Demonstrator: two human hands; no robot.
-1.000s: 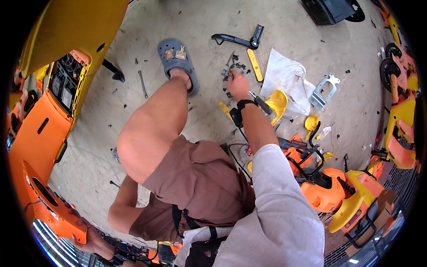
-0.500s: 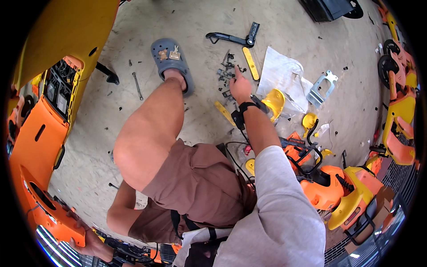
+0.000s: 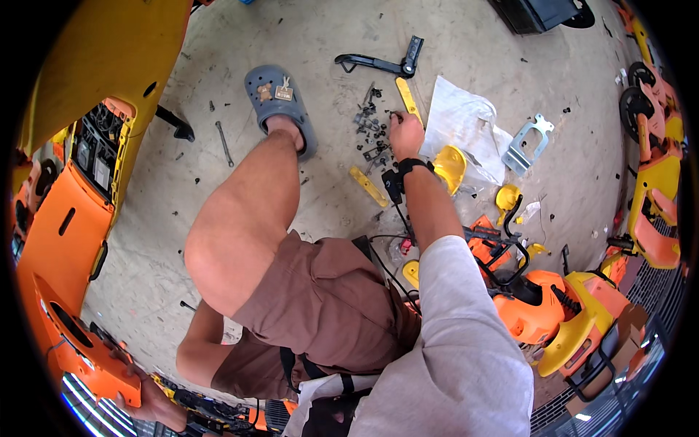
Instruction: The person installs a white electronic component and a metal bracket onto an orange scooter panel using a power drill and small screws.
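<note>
At the lower left, my left hand grips the edge of a curved orange plastic panel with a long dark slot, held up off the floor. My right hand is at the right side of a loose pile of small dark screws and metal fittings on the floor. Its fingers are curled into a pinch; a tiny dark bit shows at the fingertips, too small to name. Just beyond the fingers lies a yellow strip. A second yellow strip rests nearer to me.
A white sheet, a grey metal bracket and a yellow curved part lie to the right. A black hinged arm is farther off. Beside my clog lies a wrench. A yellow-orange vehicle body stands at left.
My right hand has shifted slightly right, off the middle of the screw pile, and its outstretched index finger has curled into a pinch. My left hand still holds the orange panel.
</note>
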